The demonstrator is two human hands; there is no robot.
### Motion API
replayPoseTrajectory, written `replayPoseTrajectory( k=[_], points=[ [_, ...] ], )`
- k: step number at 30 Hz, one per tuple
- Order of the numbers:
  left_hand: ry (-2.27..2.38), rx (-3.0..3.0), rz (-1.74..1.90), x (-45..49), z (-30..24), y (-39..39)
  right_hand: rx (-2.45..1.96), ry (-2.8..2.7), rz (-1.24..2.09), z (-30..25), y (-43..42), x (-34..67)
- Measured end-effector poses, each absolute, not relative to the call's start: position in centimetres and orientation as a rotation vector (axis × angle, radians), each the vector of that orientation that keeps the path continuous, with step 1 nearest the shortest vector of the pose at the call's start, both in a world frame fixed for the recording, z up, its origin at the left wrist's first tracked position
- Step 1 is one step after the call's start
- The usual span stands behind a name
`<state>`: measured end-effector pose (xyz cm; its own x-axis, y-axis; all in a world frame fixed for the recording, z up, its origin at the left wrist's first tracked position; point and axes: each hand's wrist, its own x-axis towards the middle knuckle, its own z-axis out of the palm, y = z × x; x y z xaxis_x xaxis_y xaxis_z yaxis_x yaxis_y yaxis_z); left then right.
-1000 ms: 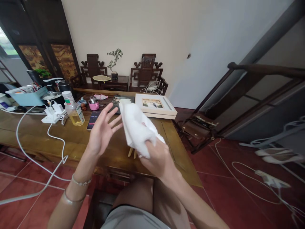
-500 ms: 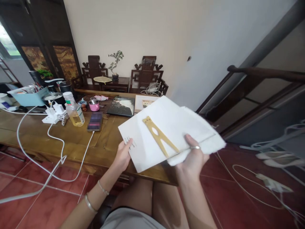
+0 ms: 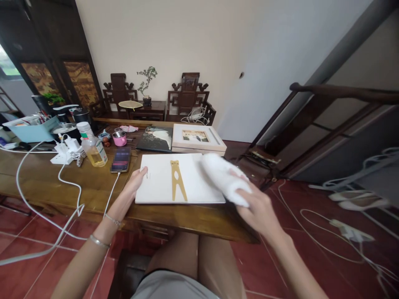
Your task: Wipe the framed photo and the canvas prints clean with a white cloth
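A flat white book or panel (image 3: 158, 182) with a gold, clothespin-like figure (image 3: 176, 176) lies at the table's front edge. My left hand (image 3: 137, 180) grips its left edge, thumb on top; the fingers beneath are mostly hidden. In my right hand (image 3: 254, 203) is a bunched white cloth (image 3: 222, 172), blurred by motion, over the right end of the white surface. Whether the cloth touches that surface I cannot tell.
Behind are a dark picture panel (image 3: 156, 138) and a pale box with a photo (image 3: 196, 136). To the left stand a phone (image 3: 120, 160) on its cable, a bottle (image 3: 93, 149), a pink cup (image 3: 119, 138) and a power strip (image 3: 64, 155). The wooden table (image 3: 193, 218) ends at right.
The white panel has gone from raised and tilted to flat on the table. My right hand has let go of its edge and swung the cloth right, clear of the wrapped edge.
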<state>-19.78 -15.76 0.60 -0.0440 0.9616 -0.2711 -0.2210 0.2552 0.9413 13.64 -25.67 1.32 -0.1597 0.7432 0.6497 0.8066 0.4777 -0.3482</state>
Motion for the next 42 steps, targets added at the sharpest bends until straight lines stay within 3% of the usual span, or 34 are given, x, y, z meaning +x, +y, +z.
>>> replayPoseTrajectory(
  k=[4, 16, 29, 37, 42],
  points=[
    [1.206, 0.919, 1.123, -20.2, 0.1, -15.2, -1.101, -2.379, -0.179, 0.8, -25.5, 12.3],
    [1.308, 1.007, 1.000, -19.6, 0.5, -14.6, -1.128, -2.517, -0.056, -0.5, -24.6, 9.7],
    [1.907, 1.952, 0.835, -20.9, 0.5, -14.6, -1.116, -2.464, 0.039, -1.2, -23.0, 9.2],
    [1.397, 2.076, 0.967, -20.1, -1.9, -16.2, -1.077, -2.559, 0.052, -0.6, -24.3, 9.2],
    [1.296, 2.051, 0.887, -20.1, -2.1, -15.6, -1.119, -2.539, 0.118, -0.1, -20.3, 9.9]
  ],
)
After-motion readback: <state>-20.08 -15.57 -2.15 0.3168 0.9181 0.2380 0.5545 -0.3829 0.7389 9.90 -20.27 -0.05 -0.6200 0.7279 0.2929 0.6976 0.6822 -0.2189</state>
